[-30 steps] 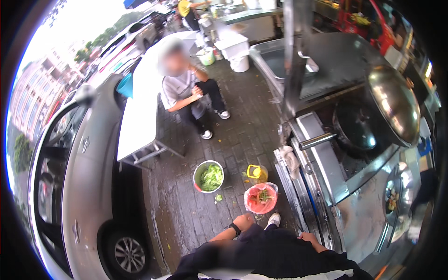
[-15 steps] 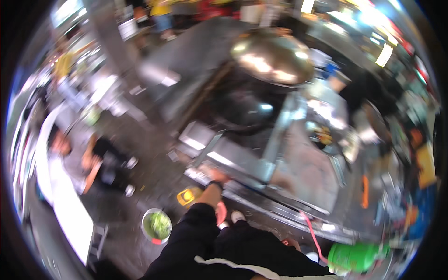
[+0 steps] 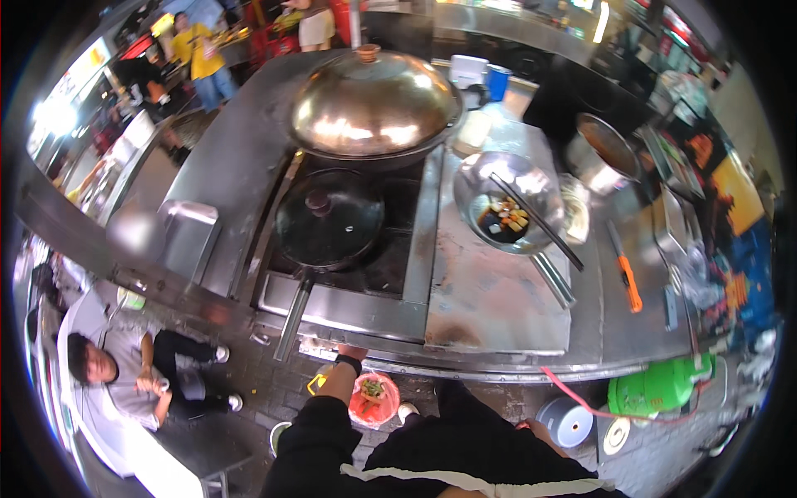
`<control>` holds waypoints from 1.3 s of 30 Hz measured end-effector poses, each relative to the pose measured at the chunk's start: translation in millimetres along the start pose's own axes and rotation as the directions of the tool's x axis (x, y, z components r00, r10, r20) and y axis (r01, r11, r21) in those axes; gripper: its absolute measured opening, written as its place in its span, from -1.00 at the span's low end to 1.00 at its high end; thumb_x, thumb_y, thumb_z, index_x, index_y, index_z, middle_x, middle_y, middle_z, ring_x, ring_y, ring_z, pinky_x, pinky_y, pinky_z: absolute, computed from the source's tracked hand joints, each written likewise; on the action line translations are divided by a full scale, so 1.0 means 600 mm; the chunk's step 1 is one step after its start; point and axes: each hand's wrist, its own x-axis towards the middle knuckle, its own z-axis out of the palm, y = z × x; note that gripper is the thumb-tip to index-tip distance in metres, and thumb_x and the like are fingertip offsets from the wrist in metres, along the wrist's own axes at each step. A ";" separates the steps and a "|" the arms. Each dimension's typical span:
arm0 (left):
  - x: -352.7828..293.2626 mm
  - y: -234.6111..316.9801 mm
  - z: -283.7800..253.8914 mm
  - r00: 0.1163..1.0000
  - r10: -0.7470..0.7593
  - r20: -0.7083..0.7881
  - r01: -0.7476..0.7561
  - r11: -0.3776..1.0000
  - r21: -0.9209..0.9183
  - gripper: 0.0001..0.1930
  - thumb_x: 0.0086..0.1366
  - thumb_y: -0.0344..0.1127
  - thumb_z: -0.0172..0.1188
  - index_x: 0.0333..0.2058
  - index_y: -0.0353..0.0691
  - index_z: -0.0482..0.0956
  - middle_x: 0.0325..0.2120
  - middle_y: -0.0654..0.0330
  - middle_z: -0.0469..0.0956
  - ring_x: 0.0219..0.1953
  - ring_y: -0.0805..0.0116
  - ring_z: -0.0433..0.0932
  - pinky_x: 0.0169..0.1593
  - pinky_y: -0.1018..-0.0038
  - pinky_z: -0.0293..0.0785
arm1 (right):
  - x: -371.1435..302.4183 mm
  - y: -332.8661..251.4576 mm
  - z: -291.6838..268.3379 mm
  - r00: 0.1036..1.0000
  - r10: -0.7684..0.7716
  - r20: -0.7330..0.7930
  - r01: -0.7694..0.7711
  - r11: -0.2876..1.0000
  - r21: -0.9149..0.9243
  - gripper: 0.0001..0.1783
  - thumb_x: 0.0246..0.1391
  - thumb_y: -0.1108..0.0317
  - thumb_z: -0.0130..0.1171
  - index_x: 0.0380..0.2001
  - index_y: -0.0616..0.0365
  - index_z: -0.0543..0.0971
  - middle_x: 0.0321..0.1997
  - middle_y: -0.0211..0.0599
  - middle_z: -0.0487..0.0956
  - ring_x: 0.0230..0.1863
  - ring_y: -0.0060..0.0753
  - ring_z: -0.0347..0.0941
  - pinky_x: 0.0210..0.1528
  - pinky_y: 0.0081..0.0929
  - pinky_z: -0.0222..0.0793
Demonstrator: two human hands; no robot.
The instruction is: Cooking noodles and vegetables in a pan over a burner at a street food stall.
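Observation:
My left hand [image 3: 347, 355], with a black band at the wrist, reaches up to the front edge of a steel cooking counter [image 3: 498, 299]; its fingers are mostly hidden at that edge. Just above it the long handle of a black pan with a glass lid [image 3: 328, 217] sticks out over the edge. My right hand is out of sight. Below my left arm, a red basin of vegetables [image 3: 371, 398] sits on the paved ground next to a yellow container [image 3: 318, 382].
A large domed steel lid [image 3: 374, 104] covers a wok behind the pan. A steel bowl with food and chopsticks [image 3: 508, 203], a pot [image 3: 606, 149] and an orange-handled knife [image 3: 628, 280] lie to the right. A green gas cylinder [image 3: 660, 386] lies low right. A person [image 3: 133, 378] sits low left.
The view has swung from the paved ground and the seated person up onto the stove. My left hand has come up to the counter's front edge.

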 end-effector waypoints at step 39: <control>0.708 0.398 -1.063 0.781 0.221 -0.585 -0.005 0.938 0.347 -0.57 0.06 0.04 0.13 -0.41 -0.29 0.63 -0.40 -0.12 0.57 -0.27 -0.01 0.56 -0.17 0.21 0.47 | -0.127 0.249 -0.216 0.769 0.538 -0.345 -0.509 0.842 0.178 -0.27 0.04 -0.28 -0.13 0.04 0.08 0.43 -0.09 0.05 0.53 -0.02 -0.15 0.45 0.02 -0.15 0.29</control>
